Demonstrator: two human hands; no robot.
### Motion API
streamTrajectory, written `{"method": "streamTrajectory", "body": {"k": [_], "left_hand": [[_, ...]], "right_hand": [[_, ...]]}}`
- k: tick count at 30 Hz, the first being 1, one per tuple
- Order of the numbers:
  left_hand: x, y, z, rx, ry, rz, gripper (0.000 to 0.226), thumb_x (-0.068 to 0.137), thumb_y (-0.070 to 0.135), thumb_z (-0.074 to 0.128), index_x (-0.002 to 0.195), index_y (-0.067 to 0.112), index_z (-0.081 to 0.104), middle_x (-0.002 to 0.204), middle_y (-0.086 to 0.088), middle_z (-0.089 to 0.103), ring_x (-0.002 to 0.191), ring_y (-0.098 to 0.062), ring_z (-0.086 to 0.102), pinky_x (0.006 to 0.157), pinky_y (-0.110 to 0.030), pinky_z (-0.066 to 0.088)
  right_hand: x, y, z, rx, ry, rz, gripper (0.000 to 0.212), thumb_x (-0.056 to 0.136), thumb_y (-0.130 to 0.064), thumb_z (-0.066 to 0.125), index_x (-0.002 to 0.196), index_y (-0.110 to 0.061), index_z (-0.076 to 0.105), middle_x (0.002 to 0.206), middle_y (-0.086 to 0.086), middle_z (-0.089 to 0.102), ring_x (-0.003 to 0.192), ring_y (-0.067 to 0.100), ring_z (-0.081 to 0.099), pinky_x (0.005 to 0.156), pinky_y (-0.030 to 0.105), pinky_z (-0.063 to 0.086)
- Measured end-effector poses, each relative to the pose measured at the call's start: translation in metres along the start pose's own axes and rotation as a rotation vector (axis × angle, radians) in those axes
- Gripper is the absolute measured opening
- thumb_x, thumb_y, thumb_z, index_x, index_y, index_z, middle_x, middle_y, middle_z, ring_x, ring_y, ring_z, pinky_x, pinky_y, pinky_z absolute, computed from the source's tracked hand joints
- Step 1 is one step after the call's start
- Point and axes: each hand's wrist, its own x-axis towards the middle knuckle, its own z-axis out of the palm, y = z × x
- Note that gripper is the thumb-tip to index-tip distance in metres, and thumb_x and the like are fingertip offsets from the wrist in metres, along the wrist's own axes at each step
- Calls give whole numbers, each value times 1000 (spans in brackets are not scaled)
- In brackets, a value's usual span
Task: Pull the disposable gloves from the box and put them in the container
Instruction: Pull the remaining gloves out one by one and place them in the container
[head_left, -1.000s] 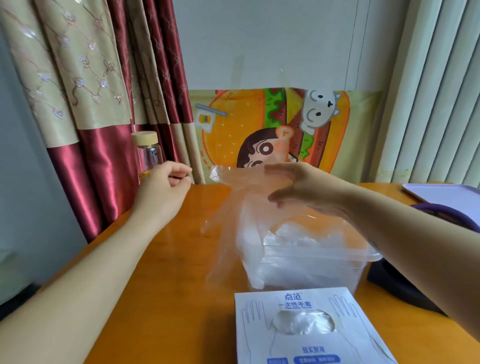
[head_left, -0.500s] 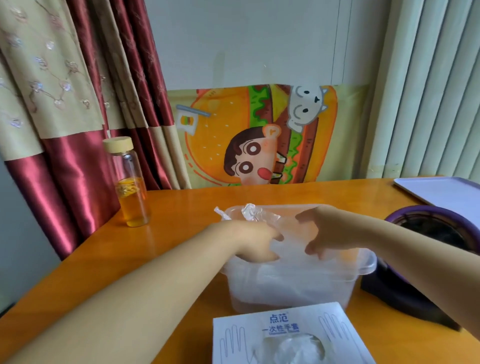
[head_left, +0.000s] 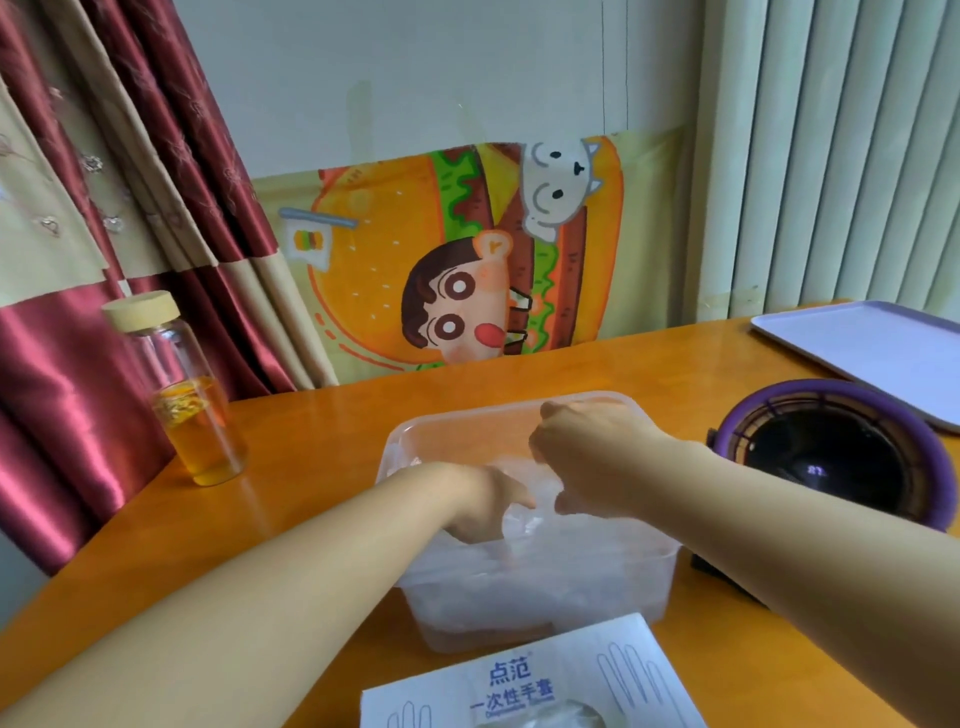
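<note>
Both my hands are in the container (head_left: 457, 418): left hand (head_left: 483, 506) pressing the gloves (head_left: 527, 527), right hand (head_left: 592, 462) curled, its grip I cannot tell.

A pale grey-white painted wall (head_left: 415, 67) fills the back of the room, evenly lit by soft daylight. On the left hangs a glossy dark-red and beige embroidered curtain (head_left: 67, 374); on the right, pale vertical slatted blinds (head_left: 841, 156). A bright cartoon hamburger banner (head_left: 374, 291) leans against the wall, behind the far edge of the shiny orange wooden surface (head_left: 311, 431).
</note>
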Motion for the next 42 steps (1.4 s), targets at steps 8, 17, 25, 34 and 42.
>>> {"method": "streamTrajectory", "body": {"k": [8,17,25,34,42], "left_hand": [[-30,-2,-19,-80,110,12,41,91,42,61,129,28,57,129,4,55,106,-16,52,85,-28,43],[-16,3,-5,147,-235,-116,52,93,45,55,136,15,52,131,-3,55,113,-25,54,86,-34,46],[-84,0,-4,-509,696,97,24,90,29,65,113,25,63,101,12,64,88,-2,59,77,-17,48],[-145,39,98,-683,720,208,19,85,33,69,97,43,58,94,24,60,93,6,55,75,-8,42],[-133,40,129,-598,480,171,66,78,57,67,137,42,41,132,28,38,122,9,33,109,-24,33]], "right_hand": [[18,1,21,86,-540,2,83,72,-66,66,131,-10,49,124,1,55,111,24,52,97,34,43],[15,-2,17,-6,-618,24,49,87,-47,61,63,-15,33,68,-1,34,57,14,30,75,33,35],[-31,-3,-22,375,219,12,33,83,-44,66,109,-24,65,96,-10,66,84,10,61,78,29,54],[-102,-39,9,424,-123,-256,29,84,-39,67,112,-34,62,100,-22,60,85,-2,60,70,10,46],[-110,-60,33,444,-8,-234,13,88,-35,63,98,-28,69,85,-18,50,76,3,51,66,13,41]]}}
